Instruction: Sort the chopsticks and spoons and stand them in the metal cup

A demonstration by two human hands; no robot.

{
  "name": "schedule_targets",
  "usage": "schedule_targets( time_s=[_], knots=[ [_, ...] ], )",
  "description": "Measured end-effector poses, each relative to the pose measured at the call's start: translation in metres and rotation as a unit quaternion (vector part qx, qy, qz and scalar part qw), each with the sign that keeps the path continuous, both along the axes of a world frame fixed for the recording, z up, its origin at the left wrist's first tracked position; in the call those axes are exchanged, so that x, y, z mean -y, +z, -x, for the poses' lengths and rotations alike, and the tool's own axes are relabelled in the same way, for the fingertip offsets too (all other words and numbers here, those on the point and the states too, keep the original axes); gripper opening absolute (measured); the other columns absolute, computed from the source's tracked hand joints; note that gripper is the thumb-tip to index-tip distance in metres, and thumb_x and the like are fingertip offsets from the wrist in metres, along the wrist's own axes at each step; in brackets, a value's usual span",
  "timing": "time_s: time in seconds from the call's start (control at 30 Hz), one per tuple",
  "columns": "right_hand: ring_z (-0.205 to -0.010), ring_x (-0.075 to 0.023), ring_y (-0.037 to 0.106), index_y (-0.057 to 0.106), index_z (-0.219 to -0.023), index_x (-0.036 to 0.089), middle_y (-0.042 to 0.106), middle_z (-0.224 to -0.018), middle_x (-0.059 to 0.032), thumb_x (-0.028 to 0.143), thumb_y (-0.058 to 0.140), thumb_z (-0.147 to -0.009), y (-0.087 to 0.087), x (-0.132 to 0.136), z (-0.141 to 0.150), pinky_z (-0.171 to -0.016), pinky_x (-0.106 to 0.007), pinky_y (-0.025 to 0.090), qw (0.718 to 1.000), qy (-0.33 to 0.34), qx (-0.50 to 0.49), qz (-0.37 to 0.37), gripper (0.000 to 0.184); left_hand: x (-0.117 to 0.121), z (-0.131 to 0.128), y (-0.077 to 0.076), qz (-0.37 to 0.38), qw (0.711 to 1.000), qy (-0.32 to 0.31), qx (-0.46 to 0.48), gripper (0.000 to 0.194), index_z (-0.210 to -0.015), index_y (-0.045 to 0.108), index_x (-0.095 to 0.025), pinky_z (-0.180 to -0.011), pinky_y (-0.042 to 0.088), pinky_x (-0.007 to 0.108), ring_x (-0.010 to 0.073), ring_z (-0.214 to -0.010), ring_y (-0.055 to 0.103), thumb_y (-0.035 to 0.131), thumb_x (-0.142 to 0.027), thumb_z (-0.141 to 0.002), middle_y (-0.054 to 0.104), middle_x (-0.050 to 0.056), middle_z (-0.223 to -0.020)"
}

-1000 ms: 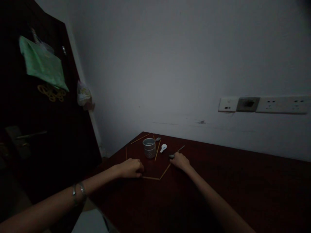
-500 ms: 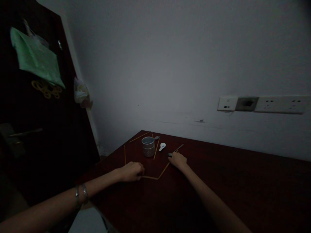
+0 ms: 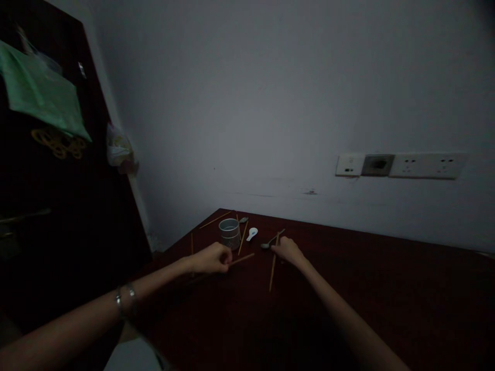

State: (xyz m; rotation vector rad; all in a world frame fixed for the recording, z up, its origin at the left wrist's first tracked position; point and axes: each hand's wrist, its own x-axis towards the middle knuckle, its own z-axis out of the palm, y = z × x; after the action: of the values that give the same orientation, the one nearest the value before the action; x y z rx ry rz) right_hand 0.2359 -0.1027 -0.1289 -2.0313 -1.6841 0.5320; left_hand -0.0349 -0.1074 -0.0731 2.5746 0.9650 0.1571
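Note:
My left hand [image 3: 212,258] is closed around a wooden chopstick [image 3: 244,258], which juts out to the right above the dark red table [image 3: 247,319]. In my right hand [image 3: 289,251] another chopstick [image 3: 273,275] is pinched near its upper end, its lower end pointing toward me. Close by that hand lies a metal spoon [image 3: 265,246]. A silver metal cup [image 3: 229,228] stands upright beyond my left hand. Between cup and right hand is a small white spoon [image 3: 252,233]. More chopsticks lie around the cup, one of them [image 3: 243,238] just to its right.
Behind the cup rests a second metal spoon [image 3: 244,219]. The wall [image 3: 270,129] borders the table's far edge, with sockets [image 3: 406,166] at the right. A dark door [image 3: 69,206] with a hanging green cloth [image 3: 42,93] stands at the left.
Both chopsticks have come apart from where their ends met. The left one has risen and tilted up at its right end; the right one has swung more upright. The view has shifted slightly.

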Motion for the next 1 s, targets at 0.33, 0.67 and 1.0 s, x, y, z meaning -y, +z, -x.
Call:
schedule_targets(
  time_s=[0.33,0.67,1.0],
  knots=[
    [-0.045,-0.0086,0.056,0.058,-0.071,0.012,0.062,-0.062,-0.0037,0.038,0.050,-0.078,0.050,0.064,-0.031,-0.034,-0.015,0.041,0.934,0.055,-0.322,-0.143,0.027,-0.014,-0.104,0.023,0.277,0.879,0.106,0.373,0.013,-0.066,0.059,-0.011,-0.053,0.045,0.023,0.0103,-0.054,0.054,0.064,-0.023,-0.061,0.058,0.001,-0.059],
    [-0.050,-0.0101,0.059,0.060,-0.077,0.012,0.065,-0.067,-0.0053,0.034,0.057,-0.074,0.050,0.102,-0.067,-0.036,-0.016,0.045,0.900,-0.024,-0.393,-0.185,0.023,-0.001,-0.206,0.015,0.389,0.812,0.051,0.433,0.015,-0.069,0.060,-0.010,-0.054,0.047,0.022,0.0099,-0.054,0.057,0.065,-0.022,-0.063,0.060,0.003,-0.059],
    [-0.049,-0.0113,0.060,0.062,-0.076,0.011,0.064,-0.062,-0.0038,0.033,0.061,-0.070,0.044,0.116,-0.097,-0.043,-0.022,0.052,0.876,-0.072,-0.439,-0.185,0.023,0.011,-0.260,0.008,0.365,0.822,0.026,0.437,0.014,-0.065,0.063,-0.010,-0.044,0.031,0.018,0.0049,-0.043,0.046,0.065,-0.022,-0.059,0.057,0.000,-0.054]
  ],
)
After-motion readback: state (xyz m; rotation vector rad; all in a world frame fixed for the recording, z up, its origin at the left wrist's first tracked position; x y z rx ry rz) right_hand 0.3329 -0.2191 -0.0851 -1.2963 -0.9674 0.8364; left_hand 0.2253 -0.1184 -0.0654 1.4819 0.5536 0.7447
